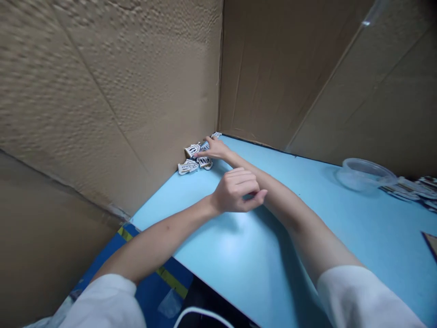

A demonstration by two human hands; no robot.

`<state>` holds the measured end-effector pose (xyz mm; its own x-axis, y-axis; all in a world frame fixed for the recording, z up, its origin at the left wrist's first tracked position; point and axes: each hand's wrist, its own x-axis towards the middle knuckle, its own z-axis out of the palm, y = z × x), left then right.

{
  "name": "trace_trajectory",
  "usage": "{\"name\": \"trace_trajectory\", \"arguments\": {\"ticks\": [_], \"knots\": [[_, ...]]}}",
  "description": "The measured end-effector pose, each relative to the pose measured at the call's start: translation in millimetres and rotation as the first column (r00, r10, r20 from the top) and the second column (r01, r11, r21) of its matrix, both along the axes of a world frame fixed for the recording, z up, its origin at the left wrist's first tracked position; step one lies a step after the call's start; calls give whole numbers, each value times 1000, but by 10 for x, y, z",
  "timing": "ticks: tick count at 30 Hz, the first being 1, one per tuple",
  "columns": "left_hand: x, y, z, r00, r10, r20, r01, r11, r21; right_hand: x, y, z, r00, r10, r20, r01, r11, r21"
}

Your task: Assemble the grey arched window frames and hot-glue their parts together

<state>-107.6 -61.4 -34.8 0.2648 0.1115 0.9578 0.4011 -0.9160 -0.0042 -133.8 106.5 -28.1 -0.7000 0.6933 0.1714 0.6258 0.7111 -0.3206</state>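
Observation:
Near the far corner of the light blue table (221, 255), my right hand (216, 149) reaches over a small pile of flat, pale cut-out pieces (188, 166) with dark edges and slots. Its thumb and forefinger are spread apart at the pile; the thumb tip appears to touch a piece (193, 149). The other fingertips are partly hidden. Closer to me, my left hand (239, 190) is held above the table by my right forearm, fingers curled in and thumb sticking out. Nothing shows in it, though its palm is turned away.
Brown cardboard walls (164, 68) enclose the table's left and back sides. At the right back stands a clear plastic bowl (367, 175), with a heap of similar flat pieces (414, 189) beside it. A brown-topped flat object (430, 243) lies at the right edge.

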Motion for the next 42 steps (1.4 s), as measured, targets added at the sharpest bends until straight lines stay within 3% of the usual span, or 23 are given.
{"name": "trace_trajectory", "arguments": {"ticks": [3, 7, 11, 17, 21, 24, 27, 30, 32, 35, 39, 42], "knots": [[30, -30, 37, 1000, 7, 6, -7, 997, 82, -295, 2, -69, 999, -3, -46, 2, 1000, -27], [62, -65, 53, 995, 89, -53, -83, 990, 112, -411, 18, -123, 998, 4, -55, -5, 1000, -28], [64, -64, 11, 997, 49, -53, -44, 995, 93, -364, 44, -126, 999, 16, -29, -16, 1000, -1], [-26, -54, -7, 994, 31, -109, -40, 996, -84, -38, -72, -46, 998, -54, 44, 53, 999, 11], [-73, -40, 21, 994, -4, -109, -15, 983, -180, 581, -204, 157, 997, -18, 70, 16, 999, 32], [-89, -18, 31, 993, -4, -120, -31, 956, -293, 1371, -323, 403, 992, -76, 99, 63, 990, 128], [-93, 3, 14, 987, -16, -161, -55, 903, -427, 2375, -404, 650, 945, -296, 135, 259, 936, 238], [-89, 39, -21, 981, -15, -194, -92, 843, -530, 3379, -425, 743, 816, -550, 177, 490, 821, 291], [-83, 66, -39, 979, 7, -205, -127, 807, -577, 3919, -464, 660, 748, -624, 225, 557, 775, 299], [-70, 95, -42, 975, 27, -220, -161, 769, -619, 4419, -643, 379, 748, -619, 238, 539, 776, 327], [-48, 99, -27, 964, 40, -263, -207, 733, -648, 4598, -1037, 34, 809, -532, 250, 402, 811, 425], [-35, 97, -12, 954, 75, -291, -257, 705, -661, 4578, -1312, -70, 854, -432, 290, 277, 850, 448]]}}
